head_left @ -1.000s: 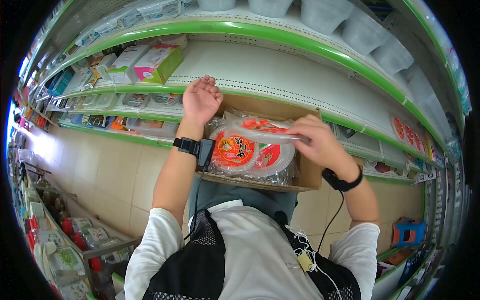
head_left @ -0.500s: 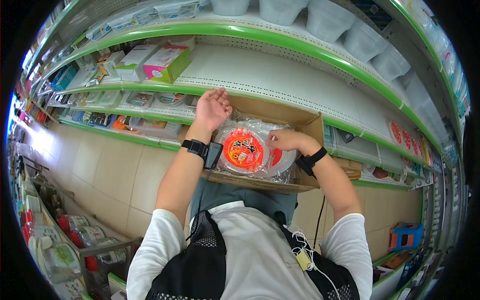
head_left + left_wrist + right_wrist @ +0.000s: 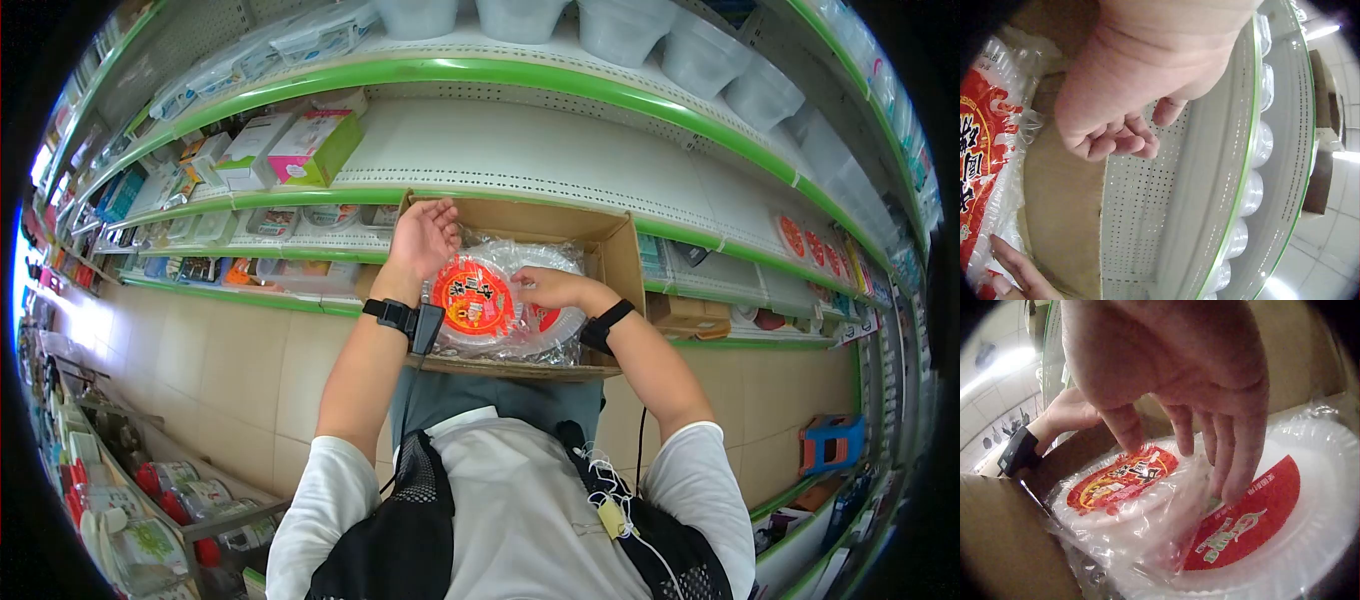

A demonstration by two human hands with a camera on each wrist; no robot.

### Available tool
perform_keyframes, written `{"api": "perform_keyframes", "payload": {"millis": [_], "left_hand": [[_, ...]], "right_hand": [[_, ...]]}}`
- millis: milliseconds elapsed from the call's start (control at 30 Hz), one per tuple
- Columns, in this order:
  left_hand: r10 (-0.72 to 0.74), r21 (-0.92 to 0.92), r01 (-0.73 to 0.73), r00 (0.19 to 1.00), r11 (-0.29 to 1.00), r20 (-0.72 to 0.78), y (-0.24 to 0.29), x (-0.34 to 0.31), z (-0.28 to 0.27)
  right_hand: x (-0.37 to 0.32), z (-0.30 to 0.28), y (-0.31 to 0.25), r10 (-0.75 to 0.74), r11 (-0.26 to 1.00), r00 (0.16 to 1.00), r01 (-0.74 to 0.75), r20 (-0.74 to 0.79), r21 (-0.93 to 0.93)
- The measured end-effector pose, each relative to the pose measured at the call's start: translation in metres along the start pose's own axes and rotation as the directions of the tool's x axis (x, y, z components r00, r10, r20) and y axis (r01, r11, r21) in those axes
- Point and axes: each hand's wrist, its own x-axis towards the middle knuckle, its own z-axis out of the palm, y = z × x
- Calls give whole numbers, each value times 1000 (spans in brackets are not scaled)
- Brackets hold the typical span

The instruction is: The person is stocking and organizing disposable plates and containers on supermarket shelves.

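Clear-wrapped packs of white plates lie in an open cardboard box point(image 3: 500, 373). The upper pack point(image 3: 470, 312), with a round red label, overlaps a lower pack point(image 3: 567, 335) on its right. My right hand point(image 3: 555, 288) is over the upper pack's right edge; in the right wrist view its fairly straight fingers point(image 3: 1225, 462) point down at the wrap. My left hand point(image 3: 425, 240) is palm up at the box's back left corner, fingers loosely bent and holding nothing, as the left wrist view also shows point(image 3: 1141, 81).
Behind the box stands a green-edged shelf point(image 3: 500, 140) with a pink and green box point(image 3: 315, 148) at its left. White tubs point(image 3: 620, 30) line the shelf above. A rack of goods point(image 3: 130, 530) is at the lower left, a blue and orange stool point(image 3: 832, 445) at the right.
The raised pack that my right hand held has come down flat in the box. My right hand has moved left and lower over it. My left hand stays palm up, now nearer the box.
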Motion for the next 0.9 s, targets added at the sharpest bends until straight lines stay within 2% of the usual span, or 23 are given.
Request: {"api": "perform_keyframes", "payload": {"millis": [67,100,167,200,267,400,467,600,767,900], "left_hand": [[-5,13,5,1000,1000,-5,0,0,0],[6,13,-6,1000,1000,-5,0,-1,2],[10,17,-10,1000,1000,-8,-2,-2,2],[10,19,-10,1000,1000,-4,-2,-1,2],[5,26,-5,1000,1000,0,-2,0,2],[10,49,-11,1000,999,16,-1,1,3],[11,49,-12,1000,999,17,-3,3,2],[7,74,-6,1000,997,-17,-4,-1,3],[15,92,-14,1000,996,-3,-4,1,1],[15,110,-15,1000,994,3,-4,3,0]], "right_hand": [[-8,-9,-19,301,914,952,-307,65,267],[-8,-9,-23,301,912,952,-307,65,271],[-6,-7,-27,463,799,882,-460,91,387],[-6,-4,-27,465,796,881,-461,91,393],[-7,2,-26,393,764,899,-436,193,475],[-9,6,-31,393,744,903,-422,171,519],[-12,5,-39,411,673,894,-429,177,602],[-11,5,-38,389,656,878,-476,278,586],[-7,3,-27,328,793,922,-388,207,470],[-8,5,-27,333,815,930,-368,158,448]]}}
